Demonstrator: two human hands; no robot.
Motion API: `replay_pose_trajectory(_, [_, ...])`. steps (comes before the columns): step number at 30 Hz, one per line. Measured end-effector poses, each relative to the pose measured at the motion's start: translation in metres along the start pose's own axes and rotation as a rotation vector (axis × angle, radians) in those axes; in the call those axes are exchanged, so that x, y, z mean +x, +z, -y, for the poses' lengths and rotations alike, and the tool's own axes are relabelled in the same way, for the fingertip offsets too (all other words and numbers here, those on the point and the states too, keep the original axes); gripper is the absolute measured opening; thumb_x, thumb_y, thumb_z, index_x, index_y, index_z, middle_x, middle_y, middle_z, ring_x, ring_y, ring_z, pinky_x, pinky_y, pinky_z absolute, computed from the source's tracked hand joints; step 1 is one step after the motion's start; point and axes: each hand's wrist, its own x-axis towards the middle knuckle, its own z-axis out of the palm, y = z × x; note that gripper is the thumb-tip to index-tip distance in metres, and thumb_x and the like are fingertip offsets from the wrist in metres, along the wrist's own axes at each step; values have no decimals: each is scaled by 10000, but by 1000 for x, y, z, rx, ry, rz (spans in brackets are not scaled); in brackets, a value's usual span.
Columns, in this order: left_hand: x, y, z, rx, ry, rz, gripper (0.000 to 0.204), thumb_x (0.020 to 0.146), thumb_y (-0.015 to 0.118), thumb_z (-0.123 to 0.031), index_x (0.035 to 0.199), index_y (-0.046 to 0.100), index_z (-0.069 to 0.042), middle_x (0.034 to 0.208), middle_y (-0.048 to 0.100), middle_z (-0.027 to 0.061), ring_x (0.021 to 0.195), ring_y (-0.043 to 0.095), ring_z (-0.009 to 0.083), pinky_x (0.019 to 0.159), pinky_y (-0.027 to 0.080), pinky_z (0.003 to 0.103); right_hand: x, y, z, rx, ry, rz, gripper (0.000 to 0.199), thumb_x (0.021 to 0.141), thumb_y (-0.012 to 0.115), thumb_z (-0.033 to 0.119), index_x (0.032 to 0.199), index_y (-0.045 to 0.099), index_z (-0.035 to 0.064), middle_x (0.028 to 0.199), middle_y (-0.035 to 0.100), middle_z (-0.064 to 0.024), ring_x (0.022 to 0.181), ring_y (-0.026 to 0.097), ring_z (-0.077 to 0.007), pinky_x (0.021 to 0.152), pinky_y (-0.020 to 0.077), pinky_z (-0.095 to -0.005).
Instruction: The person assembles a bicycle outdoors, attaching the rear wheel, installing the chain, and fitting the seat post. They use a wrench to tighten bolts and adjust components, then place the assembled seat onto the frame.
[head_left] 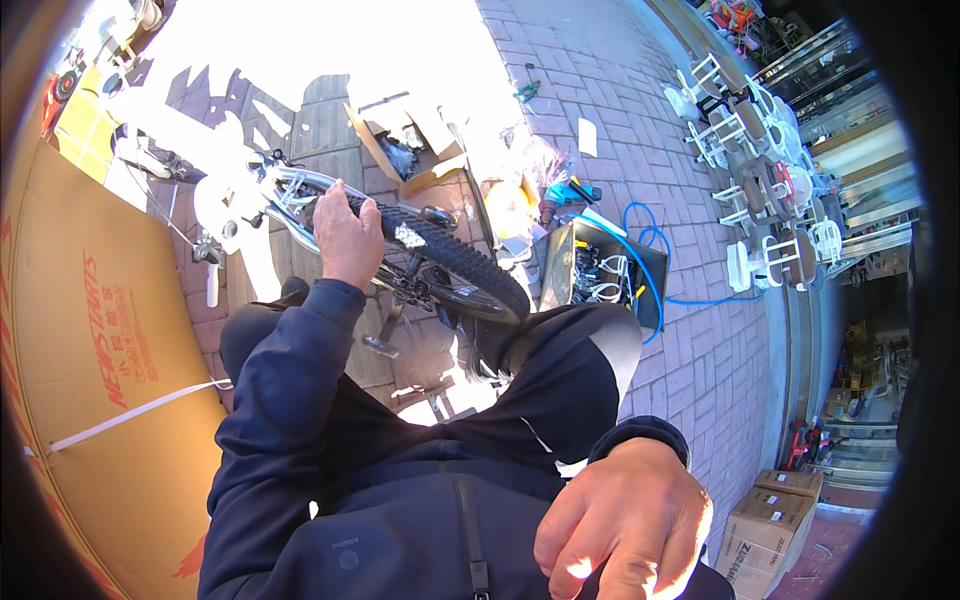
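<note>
My left hand [347, 238] rests on top of a black knobby bicycle tyre [455, 262], fingers curled over it. The wheel belongs to a white-framed bicycle [265, 190] lying on the brick pavement in front of my knees. My right hand [625, 525] is close to the camera at the lower right, near my dark jacket, fingers bent and slightly apart, with nothing seen in it. My dark trousers and one knee [575, 345] hide the lower part of the wheel.
A large brown cardboard sheet [95, 380] with a white strap lies at the left. An open black toolbox [600, 270] with a blue hose [650, 260] sits beyond my knee. Torn cartons [410, 140], white chairs [760, 190] and a stacked box [770, 525] stand around.
</note>
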Motion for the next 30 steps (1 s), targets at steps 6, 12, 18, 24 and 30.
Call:
replay_pose_trajectory(6, [4, 5, -2, -23, 8, -30, 493, 915, 646, -256, 1273, 573, 76, 1246, 618, 265, 1250, 524, 415, 1089, 364, 481, -43, -14, 43, -153, 115, -81, 164, 900, 748, 130, 915, 646, 3, 1072, 716, -238, 831, 717, -373, 704, 578, -463])
replay_pose_trajectory(12, [14, 3, -13, -3, 200, 12, 408, 973, 618, -361, 1158, 670, -1, 1242, 664, 199, 1277, 542, 375, 1109, 334, 471, -166, -53, 65, -665, 127, -992, 300, 953, 666, 309, 953, 558, 29, 1149, 675, -243, 691, 633, -215, 651, 517, -369])
replay_pose_trajectory(18, [17, 3, -15, -15, 186, 94, 345, 980, 602, -342, 905, 727, -29, 918, 716, 123, 938, 621, 320, 948, 410, 429, -349, -133, 28, -564, 518, -1978, 146, 986, 625, 225, 989, 652, 82, 965, 741, -106, 691, 675, -129, 603, 547, -263])
replay_pose_trajectory(24, [20, 0, 5, -171, 93, 165, 324, 1005, 529, -245, 874, 695, 0, 872, 679, 107, 879, 613, 234, 846, 455, 341, -525, -87, -87, -311, 1218, -1935, 202, 1021, 555, 218, 1011, 623, 28, 953, 694, -83, 759, 679, -174, 679, 563, -316])
replay_pose_trajectory(30, [31, -4, 28, -357, -25, 188, 370, 1041, 457, -255, 914, 676, 15, 944, 665, 87, 940, 592, 178, 919, 438, 324, -630, -7, -188, -255, 1555, -1900, 157, 894, 657, 139, 949, 617, -3, 868, 687, -127, 803, 677, -232, 707, 547, -398])
